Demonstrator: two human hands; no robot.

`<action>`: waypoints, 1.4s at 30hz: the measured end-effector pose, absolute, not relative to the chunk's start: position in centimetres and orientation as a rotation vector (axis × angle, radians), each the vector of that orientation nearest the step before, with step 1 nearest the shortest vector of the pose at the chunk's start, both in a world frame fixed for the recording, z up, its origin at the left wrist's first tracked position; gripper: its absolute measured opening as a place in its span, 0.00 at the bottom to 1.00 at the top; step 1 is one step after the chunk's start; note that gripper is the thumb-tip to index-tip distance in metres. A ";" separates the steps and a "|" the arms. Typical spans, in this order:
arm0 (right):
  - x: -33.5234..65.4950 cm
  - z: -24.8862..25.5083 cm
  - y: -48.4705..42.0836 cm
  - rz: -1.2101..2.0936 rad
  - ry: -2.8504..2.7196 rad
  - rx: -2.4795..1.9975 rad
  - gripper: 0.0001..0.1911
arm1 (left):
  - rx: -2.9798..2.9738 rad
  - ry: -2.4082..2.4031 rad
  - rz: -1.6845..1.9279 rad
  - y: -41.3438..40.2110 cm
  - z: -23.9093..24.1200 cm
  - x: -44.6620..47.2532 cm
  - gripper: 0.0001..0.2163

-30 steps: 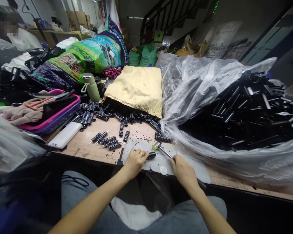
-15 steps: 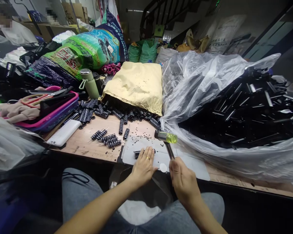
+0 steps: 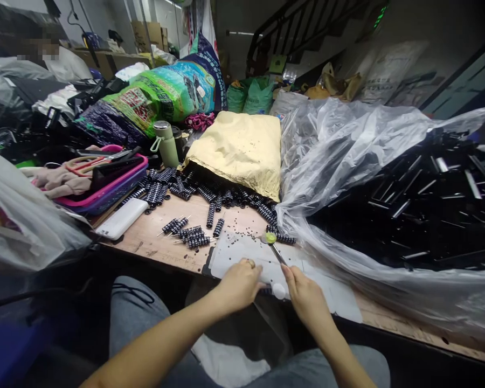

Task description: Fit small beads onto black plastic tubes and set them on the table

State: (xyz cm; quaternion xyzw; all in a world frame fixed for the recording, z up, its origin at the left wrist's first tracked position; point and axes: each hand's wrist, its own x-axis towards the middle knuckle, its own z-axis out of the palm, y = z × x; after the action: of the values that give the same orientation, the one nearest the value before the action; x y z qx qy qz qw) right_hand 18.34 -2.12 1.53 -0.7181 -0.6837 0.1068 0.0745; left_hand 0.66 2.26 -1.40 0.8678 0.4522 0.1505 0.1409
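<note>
My right hand (image 3: 305,293) grips the thin handle of a small hammer (image 3: 273,243) with a yellow-green head, which rests low on the white mat (image 3: 234,253) at the table's front edge. My left hand (image 3: 239,283), with a ring on one finger, is curled closed on the same mat just left of the hammer handle; whatever it holds is hidden under the fingers. Loose black ribbed cylinders with pins (image 3: 188,233) lie on the wooden table a little beyond my left hand.
A yellow sack (image 3: 238,148) spills more black cylinders toward me. A big clear plastic bag (image 3: 392,194) of black tubes fills the right. A pink tray (image 3: 105,186), a white phone (image 3: 121,218), a green flask (image 3: 165,143) and printed sacks crowd the left.
The hammer, raised half a second ago, has come down onto the mat. My left hand slid nearer to me and curled closed, and the black cylinder beside it is out of sight.
</note>
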 end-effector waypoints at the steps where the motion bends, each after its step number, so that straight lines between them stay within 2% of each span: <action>1: 19.1 1.0 -2.0 0.286 -2.058 -2.212 0.20 | 2.428 1.405 0.491 3.7 -0.8 -0.9 0.12; 6: 21.3 -1.6 -2.3 0.090 -2.078 -2.288 0.19 | 1.607 2.560 0.588 15.5 2.4 -12.4 0.16; 9: 21.4 -2.3 -2.5 -0.001 -2.093 -2.229 0.19 | 1.291 2.760 0.547 20.2 2.8 -18.0 0.23; 12: 21.4 -2.7 -2.4 -0.009 -2.092 -2.219 0.19 | 1.234 2.739 0.495 21.6 1.6 -20.6 0.30; 15: 21.4 -3.1 -2.3 0.005 -2.097 -2.209 0.20 | 1.325 2.663 0.456 21.8 0.0 -20.8 0.32; 25: 21.3 -3.5 -2.3 -0.024 -2.113 -2.183 0.22 | 1.863 2.291 0.465 21.8 -0.1 -12.9 0.25; 31: 21.2 -3.6 -2.4 -0.071 -2.120 -2.141 0.22 | 1.623 2.641 0.256 20.7 2.0 -21.4 0.18; 35: 21.2 -3.9 -2.3 -0.089 -2.120 -2.156 0.23 | 1.540 2.673 0.039 20.2 1.6 -27.5 0.14; 42: 21.3 -4.1 -2.5 -0.111 -2.132 -2.137 0.22 | 1.628 2.608 -0.125 21.4 0.1 -28.2 0.20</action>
State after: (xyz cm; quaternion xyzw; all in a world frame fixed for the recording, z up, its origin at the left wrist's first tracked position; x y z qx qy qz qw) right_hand 21.33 -2.50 -4.06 -0.7063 -0.7044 -0.0368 0.0604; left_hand -28.20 21.35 0.14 0.5287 0.8472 -0.0407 0.0321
